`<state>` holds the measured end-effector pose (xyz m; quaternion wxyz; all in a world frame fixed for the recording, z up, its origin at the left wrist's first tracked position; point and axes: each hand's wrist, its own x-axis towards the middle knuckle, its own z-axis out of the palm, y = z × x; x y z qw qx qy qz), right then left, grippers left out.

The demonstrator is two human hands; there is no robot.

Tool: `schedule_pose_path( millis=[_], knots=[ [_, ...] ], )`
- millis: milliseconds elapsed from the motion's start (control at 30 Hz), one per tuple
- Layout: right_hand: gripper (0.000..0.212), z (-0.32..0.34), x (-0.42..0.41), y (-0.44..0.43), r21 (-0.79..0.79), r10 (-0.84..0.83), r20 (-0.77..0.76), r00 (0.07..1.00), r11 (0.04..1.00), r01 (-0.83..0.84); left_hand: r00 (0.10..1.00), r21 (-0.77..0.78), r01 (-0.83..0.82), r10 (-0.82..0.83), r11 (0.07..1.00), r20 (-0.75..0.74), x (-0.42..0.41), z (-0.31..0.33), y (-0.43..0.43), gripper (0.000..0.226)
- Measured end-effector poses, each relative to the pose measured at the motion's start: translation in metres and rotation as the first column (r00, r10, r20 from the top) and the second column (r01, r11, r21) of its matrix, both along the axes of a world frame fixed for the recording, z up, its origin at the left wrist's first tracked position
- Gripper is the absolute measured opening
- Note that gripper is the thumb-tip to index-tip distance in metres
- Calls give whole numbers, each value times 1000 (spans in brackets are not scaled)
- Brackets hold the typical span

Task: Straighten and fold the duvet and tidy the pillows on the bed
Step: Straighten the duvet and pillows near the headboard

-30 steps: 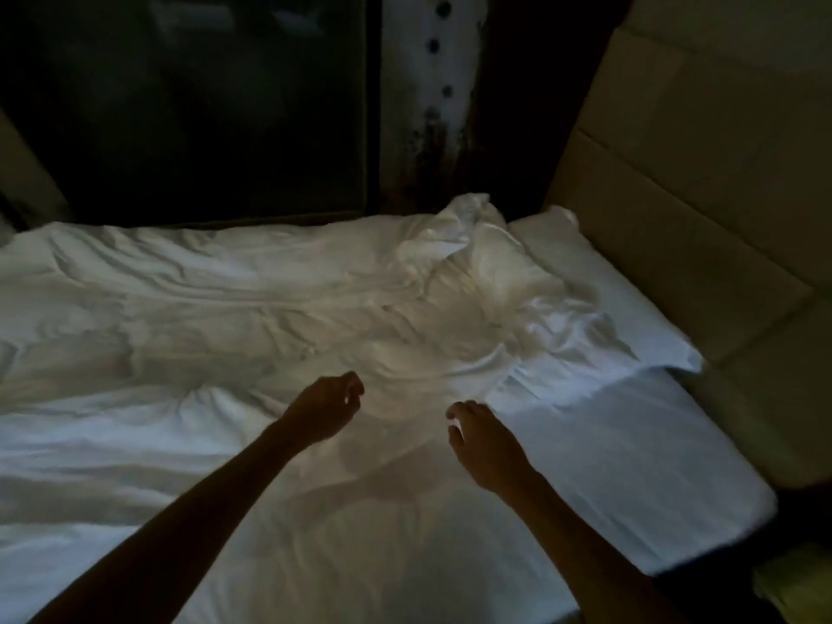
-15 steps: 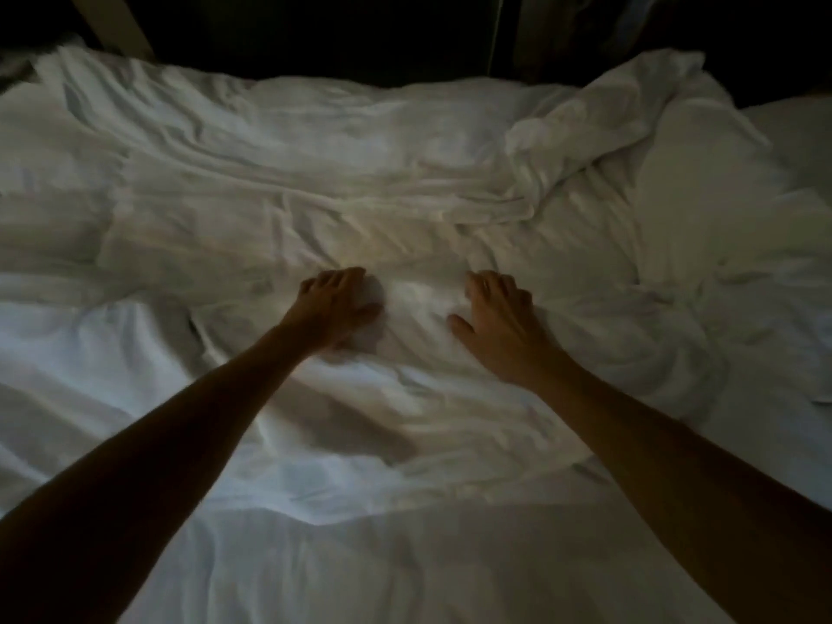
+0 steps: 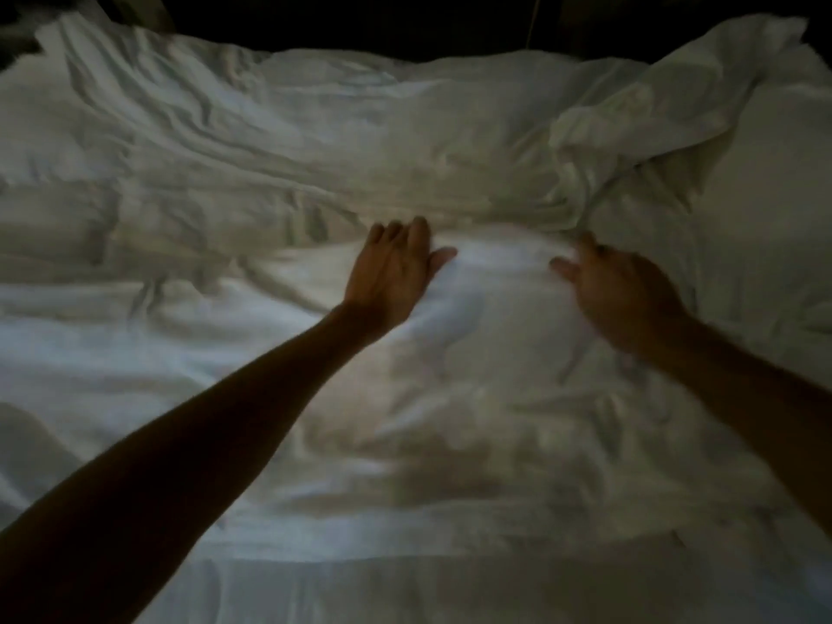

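Pressing flat on soft, light, crumpled duvet: left hand fingers straight, right hand blurred, looks flat too; probably best gripped at an edge.

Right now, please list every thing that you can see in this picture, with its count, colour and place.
duvet: one, white, crumpled, over most of the bed.
sheet: one, white, flat strip along the near edge.
pillow: probably one, white, far right, partly under the duvet; the light is dim.
background: dark, beyond the far edge; cannot tell what it is.
left hand: one, centre, fingers straight, flat on the duvet.
right hand: one, blurred, resting on the duvet, right of the left hand.
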<state>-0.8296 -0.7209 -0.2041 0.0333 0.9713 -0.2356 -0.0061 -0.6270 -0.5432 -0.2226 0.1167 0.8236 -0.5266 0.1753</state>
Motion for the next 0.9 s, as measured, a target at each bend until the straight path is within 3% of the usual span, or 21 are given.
schedule_pose_path(
  millis=[67,167,267,367,433,533,767,900],
  knots=[
    [111,34,10,-41,-113,-24,62,998,993,31,999,-22,-40,39,999,-32,12,33,-49,51],
    [57,55,42,-83,-198,-96,166,981,972,129,994,-8,-90,89,996,-65,36,49,-96,52],
    [39,23,61,-87,-245,-161,131,978,951,189,988,99,-143,148,985,-49,57,9,-105,52],
    [35,-57,53,-78,-59,-232,107,967,969,239,969,277,-167,209,946,-131,47,-62,-98,55],
    [41,-98,43,-68,46,-266,81,961,964,263,934,263,-183,251,947,-254,34,-100,-92,60],
    [46,-133,40,-62,55,-275,82,958,961,271,939,287,-172,245,942,-242,28,-126,-87,65],
    [50,-122,46,-62,176,-261,13,965,951,255,908,319,-150,259,936,-331,34,-117,-89,64],
    [37,-84,9,-62,258,-135,56,989,959,117,904,189,76,12,979,-428,10,-79,-93,53]
  ],
)
